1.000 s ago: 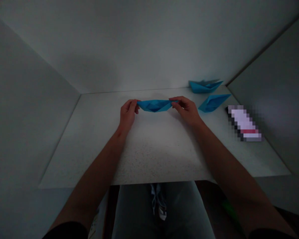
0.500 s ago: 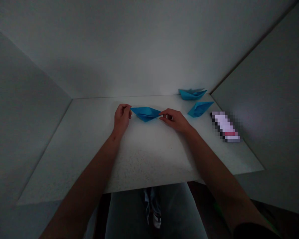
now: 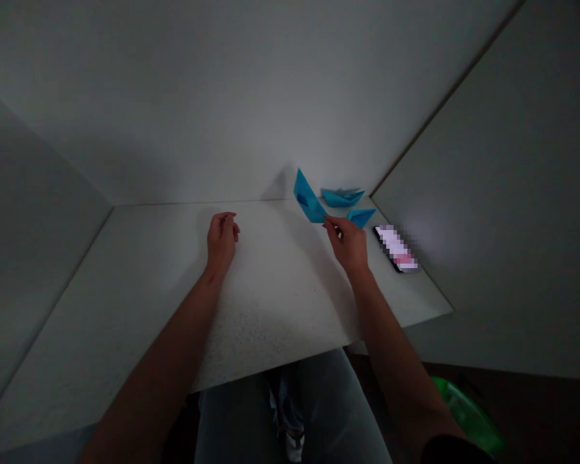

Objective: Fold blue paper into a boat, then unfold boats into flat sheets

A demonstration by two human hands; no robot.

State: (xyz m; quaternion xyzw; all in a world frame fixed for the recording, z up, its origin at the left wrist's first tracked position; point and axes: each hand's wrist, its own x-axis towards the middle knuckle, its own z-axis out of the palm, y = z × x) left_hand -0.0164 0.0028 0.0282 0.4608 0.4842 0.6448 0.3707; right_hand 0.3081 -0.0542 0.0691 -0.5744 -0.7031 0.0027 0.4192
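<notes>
My right hand (image 3: 348,243) pinches the lower right tip of a blue folded paper boat (image 3: 309,201). The boat is raised off the table and tilted, its other tip pointing up and to the left. My left hand (image 3: 222,237) rests over the table to the left, fingers curled in loosely with nothing in them. A second blue paper boat (image 3: 342,198) sits at the back by the wall. In front of it lies a third paper boat (image 3: 362,216), partly hidden behind my right hand.
The white table (image 3: 265,290) is closed in by a back wall (image 3: 222,116) and side panels. A phone (image 3: 397,250) with a lit, blurred screen lies near the right edge. Something green (image 3: 468,412) is below the table at the lower right.
My left hand has let go of the paper boat. My right hand has lifted it and tilted it up, nearer the other boats. The camera view has shifted to the right.
</notes>
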